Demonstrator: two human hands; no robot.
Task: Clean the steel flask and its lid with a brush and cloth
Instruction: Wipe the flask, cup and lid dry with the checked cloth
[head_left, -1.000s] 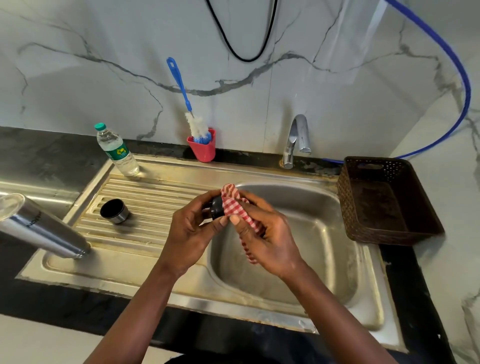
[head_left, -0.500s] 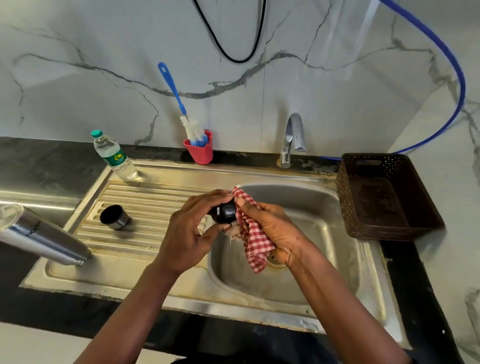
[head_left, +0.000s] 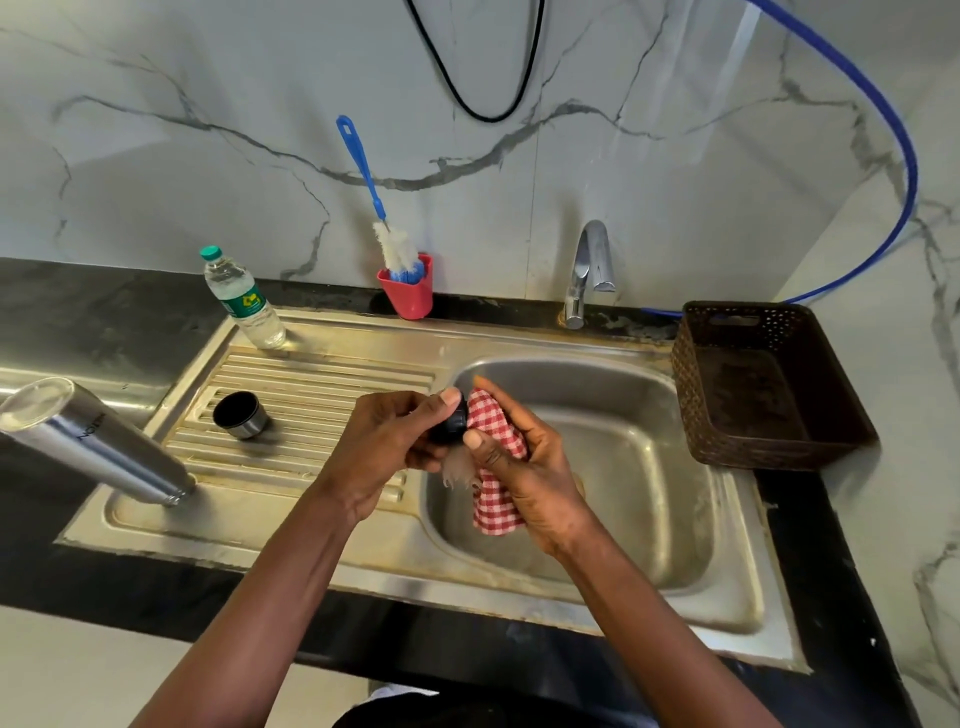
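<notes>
Head view is showing the sink (head_left: 727, 597), with the flask (head_left: 98, 447) leaning mouth-down on its drainboard. Over the basin, the right hand (head_left: 530, 478) is gripping the cloth (head_left: 493, 499) against the lid (head_left: 449, 423), which the left hand (head_left: 384, 441) is pinching and mostly hiding.

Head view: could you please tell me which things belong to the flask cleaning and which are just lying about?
Job: steel flask, black lid in left hand, checked cloth in right hand, brush, steel cap.
Lying about: water bottle, brown basket, blue hose.
</notes>
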